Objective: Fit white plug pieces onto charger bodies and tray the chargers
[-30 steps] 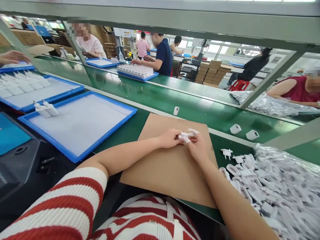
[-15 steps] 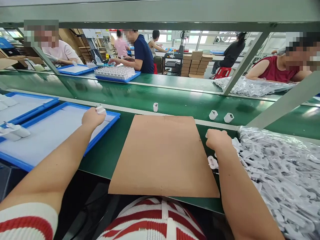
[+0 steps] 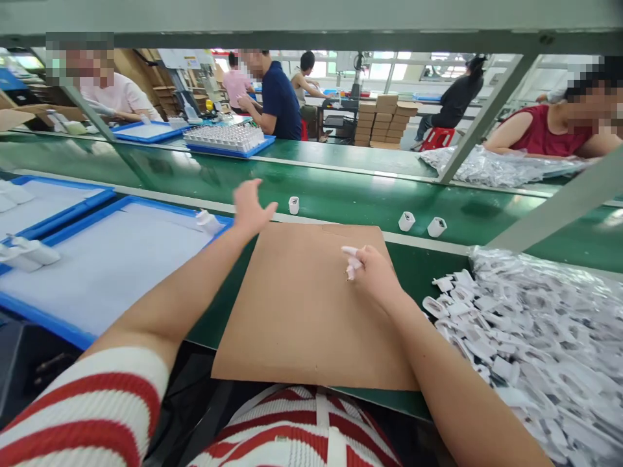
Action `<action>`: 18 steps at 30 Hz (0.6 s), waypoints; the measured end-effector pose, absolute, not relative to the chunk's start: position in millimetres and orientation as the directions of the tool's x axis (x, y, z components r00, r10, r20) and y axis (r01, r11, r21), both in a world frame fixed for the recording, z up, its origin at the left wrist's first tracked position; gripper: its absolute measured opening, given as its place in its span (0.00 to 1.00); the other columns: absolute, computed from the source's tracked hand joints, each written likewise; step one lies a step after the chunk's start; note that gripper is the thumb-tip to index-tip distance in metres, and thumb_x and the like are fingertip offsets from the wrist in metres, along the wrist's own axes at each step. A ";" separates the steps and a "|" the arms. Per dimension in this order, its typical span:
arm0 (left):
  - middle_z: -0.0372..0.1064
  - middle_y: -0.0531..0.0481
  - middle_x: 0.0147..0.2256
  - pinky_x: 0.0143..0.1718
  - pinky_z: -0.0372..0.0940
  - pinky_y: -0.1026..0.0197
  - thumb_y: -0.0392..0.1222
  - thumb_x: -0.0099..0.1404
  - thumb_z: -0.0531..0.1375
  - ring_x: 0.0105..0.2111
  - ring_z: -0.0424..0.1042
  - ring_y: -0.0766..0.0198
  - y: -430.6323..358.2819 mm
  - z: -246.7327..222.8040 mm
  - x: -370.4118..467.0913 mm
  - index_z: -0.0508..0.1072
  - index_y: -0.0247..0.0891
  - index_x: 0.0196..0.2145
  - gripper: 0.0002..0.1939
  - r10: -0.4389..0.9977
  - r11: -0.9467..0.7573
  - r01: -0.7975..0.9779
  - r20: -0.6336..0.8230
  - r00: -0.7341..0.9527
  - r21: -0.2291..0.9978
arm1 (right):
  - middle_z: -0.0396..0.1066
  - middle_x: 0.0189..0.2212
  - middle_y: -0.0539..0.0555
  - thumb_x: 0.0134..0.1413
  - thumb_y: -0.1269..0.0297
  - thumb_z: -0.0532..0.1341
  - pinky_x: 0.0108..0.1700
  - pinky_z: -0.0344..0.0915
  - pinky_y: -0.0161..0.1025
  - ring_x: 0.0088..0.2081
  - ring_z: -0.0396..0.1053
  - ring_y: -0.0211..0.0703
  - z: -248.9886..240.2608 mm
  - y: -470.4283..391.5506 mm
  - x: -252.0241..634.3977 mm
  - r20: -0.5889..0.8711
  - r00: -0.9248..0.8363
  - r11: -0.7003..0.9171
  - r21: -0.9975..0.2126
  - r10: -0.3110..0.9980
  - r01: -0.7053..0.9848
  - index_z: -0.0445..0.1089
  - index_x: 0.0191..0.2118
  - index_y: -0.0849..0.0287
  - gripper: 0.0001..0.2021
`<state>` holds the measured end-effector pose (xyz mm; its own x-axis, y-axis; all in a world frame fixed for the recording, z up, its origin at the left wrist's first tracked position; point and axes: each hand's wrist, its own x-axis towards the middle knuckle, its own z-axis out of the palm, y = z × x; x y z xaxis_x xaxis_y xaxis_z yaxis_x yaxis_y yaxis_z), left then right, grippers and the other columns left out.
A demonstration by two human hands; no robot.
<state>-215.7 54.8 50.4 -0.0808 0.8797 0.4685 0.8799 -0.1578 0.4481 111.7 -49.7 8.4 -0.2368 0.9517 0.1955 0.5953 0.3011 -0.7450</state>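
Over the far edge of the cardboard sheet [image 3: 311, 311], my left hand [image 3: 250, 211] is open with its fingers spread and nothing in it. Just right of its fingertips stands a small white plastic housing [image 3: 294, 205] with an open top, on the green belt. My right hand [image 3: 377, 275] is above the right half of the cardboard, its fingers closed on a small white plastic part [image 3: 353, 267]. The fingers partly cover that part. A white charger-like piece [image 3: 208, 222] lies in the far right corner of the blue tray [image 3: 195, 206].
Two more white housings, one here [image 3: 407, 221] and the other [image 3: 437, 227], stand on the belt [image 3: 341, 217]. A heap of loose white plastic parts [image 3: 525, 363] in clear plastic lies at right. A slanted metal post [image 3: 559, 194] rises behind it. Several co-workers sit across the line.
My left hand has left the white piece in the tray and moved right toward the belt, opening. My right hand has moved left from beside the heap to over the cardboard.
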 end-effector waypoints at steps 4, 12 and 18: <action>0.35 0.32 0.74 0.71 0.46 0.39 0.32 0.57 0.64 0.72 0.42 0.37 90.6 30.4 -201.1 0.50 0.32 0.73 0.49 0.977 -0.065 0.927 0.212 -0.015 0.368 | 0.71 0.36 0.57 0.45 0.69 0.56 0.38 0.72 0.42 0.36 0.72 0.46 -11.4 -48.2 107.6 0.136 -0.232 0.235 -0.847 0.963 0.477 0.82 0.33 0.55 0.15; 0.64 0.35 0.57 0.54 0.67 0.50 0.32 0.55 0.65 0.48 0.71 0.49 122.9 24.7 -204.2 0.78 0.34 0.41 0.13 0.991 -0.106 0.929 0.117 0.069 0.354 | 0.78 0.47 0.59 0.39 0.68 0.62 0.41 0.73 0.44 0.46 0.76 0.55 3.8 -48.0 120.9 -0.114 -0.378 0.050 -0.916 0.919 0.397 0.82 0.30 0.57 0.11; 0.61 0.40 0.55 0.50 0.67 0.55 0.43 0.66 0.64 0.43 0.72 0.57 82.0 42.8 -186.3 0.76 0.37 0.48 0.14 0.953 -0.184 0.918 0.292 0.080 0.350 | 0.80 0.41 0.56 0.39 0.56 0.73 0.44 0.75 0.48 0.38 0.78 0.53 -5.6 -41.3 119.3 -0.007 -0.191 0.062 -0.932 0.982 0.357 0.81 0.33 0.55 0.12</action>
